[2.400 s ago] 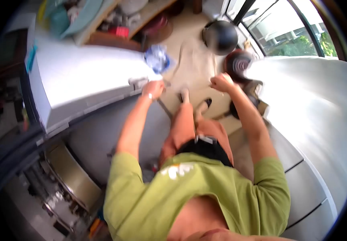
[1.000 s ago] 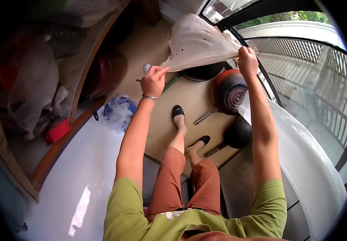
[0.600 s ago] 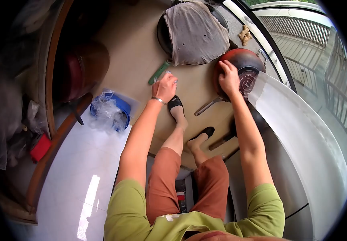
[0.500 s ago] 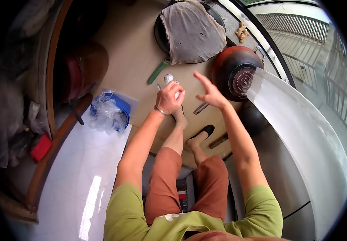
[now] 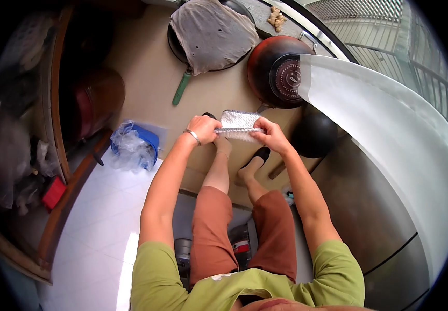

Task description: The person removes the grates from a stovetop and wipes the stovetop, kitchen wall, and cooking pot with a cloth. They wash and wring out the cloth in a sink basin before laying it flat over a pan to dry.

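Observation:
A silvery-white textured cloth (image 5: 238, 120) with a dark edge is stretched between my two hands, in front of my knees. My left hand (image 5: 202, 128), with a bracelet at the wrist, pinches its left end. At the other end, my right hand (image 5: 271, 135) grips the cloth between thumb and fingers. The cloth hangs unfolded in part, with a fold line running across its middle. Below it are my feet in dark shoes (image 5: 255, 155).
A grey cloth (image 5: 211, 33) covers a pan with a green handle (image 5: 182, 89). Right of it lies an upturned wok (image 5: 274, 72), with ginger (image 5: 276, 18) behind. A blue bin (image 5: 147, 139) lined with clear plastic stands left. A white sheet (image 5: 369, 93) curves along the right.
The cloth, bunched in my left hand before, is now spread out. My right hand, open and apart earlier, has closed on its right end. The view has shifted a little.

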